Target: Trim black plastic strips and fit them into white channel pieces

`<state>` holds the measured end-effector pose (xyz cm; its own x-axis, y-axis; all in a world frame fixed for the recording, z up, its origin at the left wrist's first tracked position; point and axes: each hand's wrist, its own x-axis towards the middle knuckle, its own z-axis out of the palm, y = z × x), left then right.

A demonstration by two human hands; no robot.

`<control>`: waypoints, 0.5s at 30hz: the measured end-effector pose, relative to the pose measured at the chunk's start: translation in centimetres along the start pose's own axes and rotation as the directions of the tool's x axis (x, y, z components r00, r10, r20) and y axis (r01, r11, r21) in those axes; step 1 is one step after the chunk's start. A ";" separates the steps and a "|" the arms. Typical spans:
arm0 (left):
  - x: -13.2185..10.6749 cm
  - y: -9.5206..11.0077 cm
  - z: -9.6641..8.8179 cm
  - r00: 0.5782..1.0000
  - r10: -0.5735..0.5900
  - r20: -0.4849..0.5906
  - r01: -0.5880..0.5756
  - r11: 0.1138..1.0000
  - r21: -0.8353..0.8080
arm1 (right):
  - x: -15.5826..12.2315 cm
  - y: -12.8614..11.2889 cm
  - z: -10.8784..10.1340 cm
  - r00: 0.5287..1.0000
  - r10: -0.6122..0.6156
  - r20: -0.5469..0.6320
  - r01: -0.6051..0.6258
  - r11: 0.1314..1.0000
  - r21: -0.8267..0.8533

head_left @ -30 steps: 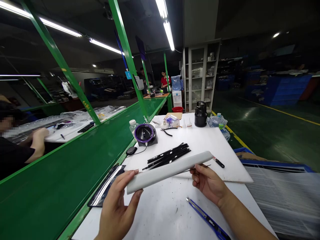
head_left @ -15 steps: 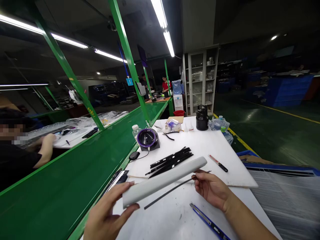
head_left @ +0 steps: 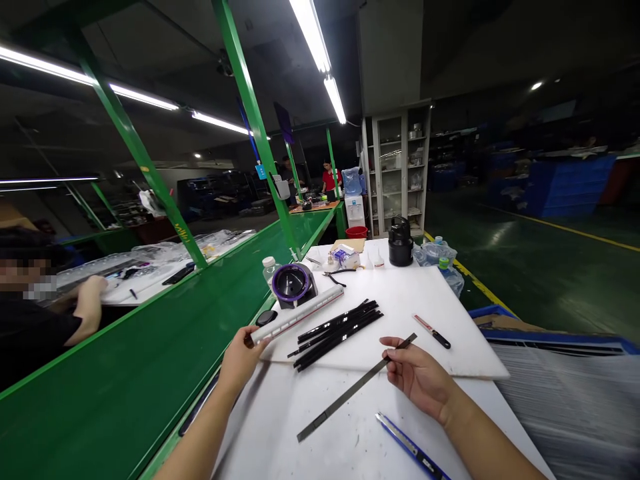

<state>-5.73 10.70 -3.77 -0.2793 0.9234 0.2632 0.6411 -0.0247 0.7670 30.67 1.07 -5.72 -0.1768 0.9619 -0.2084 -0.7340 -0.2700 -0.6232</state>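
Observation:
My left hand (head_left: 241, 355) grips the near end of a long white-grey strip (head_left: 299, 314) and holds it at the left side of the white board (head_left: 450, 300), its far end near the purple-ringed round device (head_left: 291, 282). My right hand (head_left: 419, 375) pinches a thin dark metal strip (head_left: 350, 393) near its upper end; the strip slants down to the left over the table. A bundle of black strips (head_left: 337, 325) lies on the board between my hands.
A small red-and-black knife (head_left: 433, 331) lies on the board, a blue-handled cutter (head_left: 407, 445) near the table's front. Pliers, small bottles and a black jug (head_left: 401, 242) stand at the far end. The green conveyor (head_left: 125, 360) runs left; another person works beyond it.
My left hand carried the white-grey strip away to the left, beside the purple-ringed device. The thin dark strip that lay under it is now fully exposed in my right hand.

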 end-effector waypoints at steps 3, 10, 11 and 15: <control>0.1 0.0 0.1 0.999 0.019 0.026 -0.022 0.992 0.128 | 0.0 0.0 0.0 1.000 -0.009 0.013 0.009 1.000 -0.023; -4.3 5.6 0.1 0.943 0.134 0.304 -0.149 0.989 0.026 | 0.0 0.3 -0.1 0.997 -0.031 0.073 0.038 0.994 -0.101; -5.7 6.9 0.1 0.859 0.122 0.497 -0.060 0.989 -0.138 | 0.0 0.3 -0.1 0.996 -0.032 0.087 0.042 0.992 -0.118; -11.3 10.4 0.8 0.452 0.098 0.887 0.330 0.905 -0.268 | -0.2 0.4 0.4 0.988 -0.042 0.147 0.068 0.983 -0.172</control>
<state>4.65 0.37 0.74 0.5703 0.7546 -0.3246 0.2961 0.1798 0.9381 30.21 0.79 -5.63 -0.2402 0.9683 -0.0686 -0.6203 -0.2075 -0.7564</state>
